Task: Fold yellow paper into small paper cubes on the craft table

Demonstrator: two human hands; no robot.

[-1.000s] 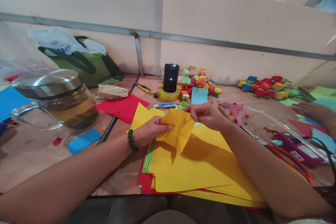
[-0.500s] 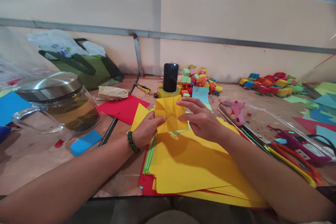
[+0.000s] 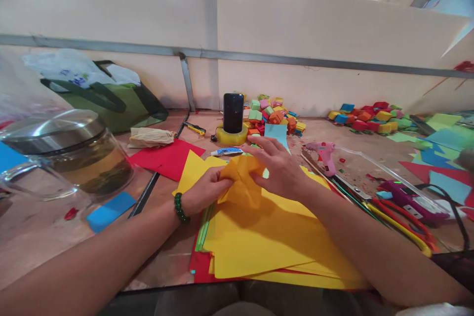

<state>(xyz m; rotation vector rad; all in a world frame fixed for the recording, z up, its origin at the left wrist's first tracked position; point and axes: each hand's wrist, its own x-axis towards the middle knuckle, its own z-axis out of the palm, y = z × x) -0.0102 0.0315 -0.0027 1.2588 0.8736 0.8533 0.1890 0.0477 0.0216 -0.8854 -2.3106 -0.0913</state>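
A square of yellow paper [image 3: 242,185] with creases is held up above a stack of yellow sheets [image 3: 266,244], bent so that its middle puckers. My left hand [image 3: 207,188], with a green bead bracelet [image 3: 180,207] at the wrist, pinches its left side between thumb and fingers. On the right side, my right hand [image 3: 279,170] grips the paper, its thumb at the edge and its fingers stretched over the top corner. Where those fingertips meet the paper is partly hidden.
Behind the hands a phone [image 3: 233,113] stands on a tape roll [image 3: 231,136], near folded paper cubes [image 3: 276,116]. A glass teapot [image 3: 99,163] and a blue paper piece [image 3: 111,211] lie left. Right are a pink glue gun [image 3: 326,155], scissors [image 3: 403,217] and a purple power strip [image 3: 414,202].
The yellow paper was fairly flat and facing me; now it is lower and bent inward between my hands. The camera view has shifted slightly, and a blue-white tube shows behind the paper.
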